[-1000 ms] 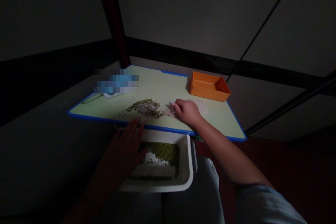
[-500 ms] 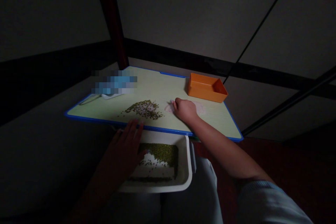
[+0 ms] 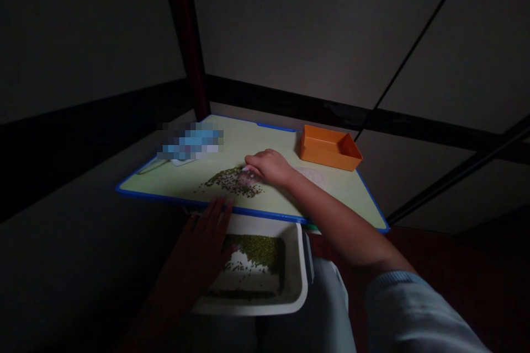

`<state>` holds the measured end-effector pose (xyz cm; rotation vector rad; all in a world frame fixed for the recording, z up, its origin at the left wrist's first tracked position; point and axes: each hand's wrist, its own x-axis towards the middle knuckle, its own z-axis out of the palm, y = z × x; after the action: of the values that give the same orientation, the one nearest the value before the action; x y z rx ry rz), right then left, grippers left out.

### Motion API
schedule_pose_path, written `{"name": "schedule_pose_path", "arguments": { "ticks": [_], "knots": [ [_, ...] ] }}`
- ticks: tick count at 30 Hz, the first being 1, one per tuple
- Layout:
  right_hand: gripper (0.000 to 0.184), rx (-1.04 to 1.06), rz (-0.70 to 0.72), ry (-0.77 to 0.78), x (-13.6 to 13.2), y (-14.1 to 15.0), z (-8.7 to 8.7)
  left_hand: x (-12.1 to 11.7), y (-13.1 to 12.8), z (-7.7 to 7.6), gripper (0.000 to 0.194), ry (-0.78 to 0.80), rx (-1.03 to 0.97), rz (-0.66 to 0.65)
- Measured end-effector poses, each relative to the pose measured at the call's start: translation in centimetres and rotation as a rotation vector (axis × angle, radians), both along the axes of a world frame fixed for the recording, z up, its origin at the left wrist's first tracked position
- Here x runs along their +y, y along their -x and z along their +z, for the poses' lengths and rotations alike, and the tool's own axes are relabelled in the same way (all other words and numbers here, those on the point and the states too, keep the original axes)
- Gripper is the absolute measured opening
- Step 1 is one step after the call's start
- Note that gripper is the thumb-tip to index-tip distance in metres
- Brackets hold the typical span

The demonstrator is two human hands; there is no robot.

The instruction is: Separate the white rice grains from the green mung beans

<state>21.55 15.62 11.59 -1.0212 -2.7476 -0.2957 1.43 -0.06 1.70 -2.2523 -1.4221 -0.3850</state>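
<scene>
On the small pale-green table (image 3: pixel 281 142), green beans (image 3: pixel 221 177) lie in a loose pile mixed with pale grains. My right hand (image 3: pixel 269 167) is at the pile's right side, its fingers pinched together and pointing down; what they hold, if anything, is hidden. Right of it, partly behind my forearm, spreads a thin patch of pale pinkish grains (image 3: pixel 312 175). My left hand (image 3: pixel 207 237) lies with fingers stretched over the left part of a white bin (image 3: pixel 301 281), fingertips by the table's front edge. Inside the bin are many green beans (image 3: pixel 265 251).
An orange open box (image 3: pixel 331 154) stands at the table's back right. At the back left lies a blurred-out blue and white object (image 3: pixel 192 143) with a cord (image 3: pixel 153 167). The white bin sits over my lap below the blue table edge (image 3: pixel 265 214). Walls close in behind.
My right hand has moved left, from the pale grain patch to the mixed pile of beans. My left hand stays at the bin. The whole view has shifted slightly.
</scene>
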Motion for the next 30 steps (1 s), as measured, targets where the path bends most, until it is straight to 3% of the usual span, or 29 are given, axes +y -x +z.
{"name": "schedule_pose_path", "arguments": {
  "ticks": [3,7,30],
  "knots": [
    [0.042,0.008,0.089,-0.056,0.3,0.9,-1.0,0.0,0.0,0.0,0.075,-0.003,-0.002,-0.001],
    [0.041,-0.034,0.094,-0.108,0.2,0.8,-1.8,0.0,0.1,0.1,0.076,0.01,-0.003,-0.006],
    [0.039,-0.094,0.095,-0.191,0.0,1.2,-2.5,-0.1,-0.2,0.0,0.074,0.044,-0.021,0.009]
  ]
}}
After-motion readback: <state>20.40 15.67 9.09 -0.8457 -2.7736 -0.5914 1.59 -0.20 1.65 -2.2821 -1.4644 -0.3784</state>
